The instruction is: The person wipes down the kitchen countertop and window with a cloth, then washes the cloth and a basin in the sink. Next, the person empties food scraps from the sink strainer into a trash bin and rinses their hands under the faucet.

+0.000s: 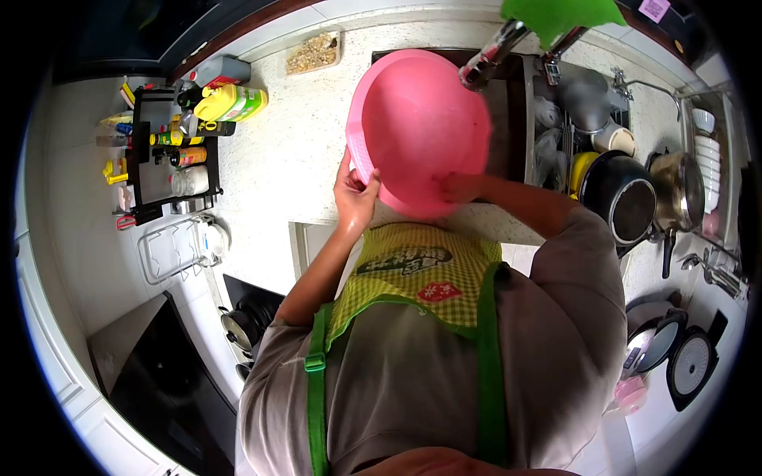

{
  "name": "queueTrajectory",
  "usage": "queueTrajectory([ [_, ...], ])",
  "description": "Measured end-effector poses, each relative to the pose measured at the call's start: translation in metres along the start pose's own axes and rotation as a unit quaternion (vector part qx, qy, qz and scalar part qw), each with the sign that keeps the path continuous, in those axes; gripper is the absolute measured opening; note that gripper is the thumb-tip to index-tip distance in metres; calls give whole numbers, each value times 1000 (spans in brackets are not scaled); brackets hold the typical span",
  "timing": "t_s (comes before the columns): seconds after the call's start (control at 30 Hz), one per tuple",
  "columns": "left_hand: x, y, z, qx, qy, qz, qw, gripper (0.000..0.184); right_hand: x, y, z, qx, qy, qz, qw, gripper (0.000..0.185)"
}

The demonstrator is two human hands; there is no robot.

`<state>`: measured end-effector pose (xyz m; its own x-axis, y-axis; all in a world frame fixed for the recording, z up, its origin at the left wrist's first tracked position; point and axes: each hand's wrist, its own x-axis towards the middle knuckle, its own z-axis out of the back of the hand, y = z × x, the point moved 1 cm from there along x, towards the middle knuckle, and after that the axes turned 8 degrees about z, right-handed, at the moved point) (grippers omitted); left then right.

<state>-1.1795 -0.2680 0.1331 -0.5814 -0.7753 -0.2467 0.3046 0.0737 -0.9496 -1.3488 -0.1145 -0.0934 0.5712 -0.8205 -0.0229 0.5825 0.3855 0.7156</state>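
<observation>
A large pink basin (421,119) is tilted over the sink (512,119), its inside facing me. My left hand (355,197) grips the basin's rim at the lower left, thumb on the inner side. Inside the basin, near its lower right edge, my right hand (460,187) rests against the surface; it is blurred and its fingers are hard to make out. The faucet (492,57) reaches over the basin's upper right edge. No water stream can be made out.
A tray of nuts or grains (313,54) lies at the back. Bottles (230,103) and a black rack (141,159) stand left. On the right are a dish rack, a black pot (619,194) and a steel pot (676,190). Green cloth (559,17) hangs above.
</observation>
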Motion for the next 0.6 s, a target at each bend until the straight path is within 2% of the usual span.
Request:
queueTrajectory([
  [0.03, 1, 3, -1, 0, 5, -1, 1000, 68, 11, 31, 21, 133, -50, -66, 988, 42],
  [0.1, 1, 5, -5, -3, -11, -14, 1000, 66, 31, 78, 56, 303, -143, -132, 933, 37],
  [0.23, -14, -5, -19, 5, -28, 7, 1000, 65, 55, 147, 127, 448, -281, -182, 829, 33],
  [0.27, -19, 3, -23, 7, -14, 4, 1000, 65, 60, 158, 139, 463, -301, -191, 812, 34],
  [0.3, -25, 7, -24, 11, 1, 2, 1000, 65, 77, 136, 116, 522, -289, -171, 784, 34],
  [0.33, -30, -5, -23, 44, 4, 54, 998, 60, 94, 115, 94, 578, -275, -154, 753, 35],
  [0.37, -27, -12, -21, 45, 6, 53, 998, 60, 104, 99, 78, 683, -244, -113, 680, 36],
  [0.4, -22, -17, -19, 16, 22, 35, 999, 59, 90, 125, 107, 640, -274, -206, 687, 38],
  [0.43, -17, -19, -18, -13, 35, 17, 999, 58, 81, 140, 122, 641, -272, -205, 688, 38],
  [0.47, -13, -8, -21, -28, 10, -34, 999, 58, 72, 152, 132, 604, -252, -211, 726, 40],
  [0.5, -14, -9, -18, -27, 8, -34, 999, 58, 65, 155, 135, 565, -233, -215, 762, 43],
  [0.53, -13, -10, -15, -7, 20, -21, 1000, 59, 59, 140, 117, 564, -234, -214, 762, 43],
  [0.57, -12, -11, -13, 13, 33, -7, 999, 60, 53, 114, 87, 575, -230, -116, 777, 46],
  [0.6, -12, -10, -12, 13, 34, -6, 999, 60, 43, 98, 75, 577, -228, -68, 782, 47],
])
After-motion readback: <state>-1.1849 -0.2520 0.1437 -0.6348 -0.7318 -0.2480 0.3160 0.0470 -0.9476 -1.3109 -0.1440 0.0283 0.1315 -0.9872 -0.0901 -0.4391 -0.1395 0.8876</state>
